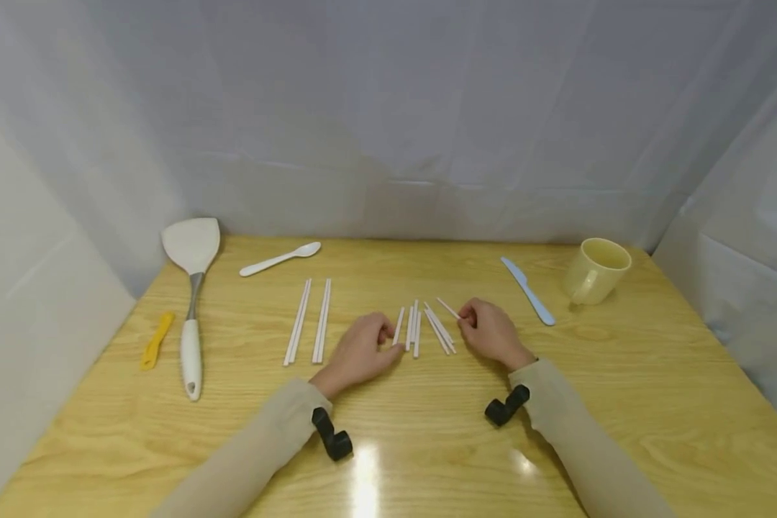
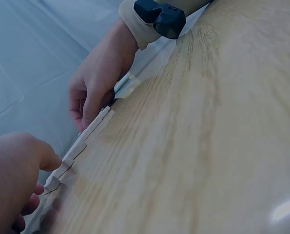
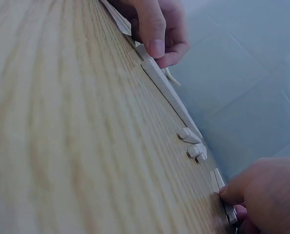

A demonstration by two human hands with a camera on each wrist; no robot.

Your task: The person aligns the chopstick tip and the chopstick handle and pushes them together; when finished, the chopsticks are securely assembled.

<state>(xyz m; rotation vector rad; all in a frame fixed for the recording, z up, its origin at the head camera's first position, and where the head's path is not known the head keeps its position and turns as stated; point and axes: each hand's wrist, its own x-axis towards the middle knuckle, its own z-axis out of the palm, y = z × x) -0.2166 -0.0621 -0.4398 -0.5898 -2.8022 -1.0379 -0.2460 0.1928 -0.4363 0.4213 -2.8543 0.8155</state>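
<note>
My right hand pinches the near end of a short, thin white stick, whose far end points up and left. Beside the fingers of my left hand lies another short white stick. Its near end meets the thumb and forefinger, but whether they grip it I cannot tell. Between the hands, several more short sticks lie in two loose clusters. In the right wrist view, square stick ends show on the wood, and the left thumb and fingers bend down near them.
Left of the hands lie two bundles of long white sticks, a white spoon, a spatula and a yellow tool. On the right are a blue knife and a yellow mug. Grey cloth hangs behind.
</note>
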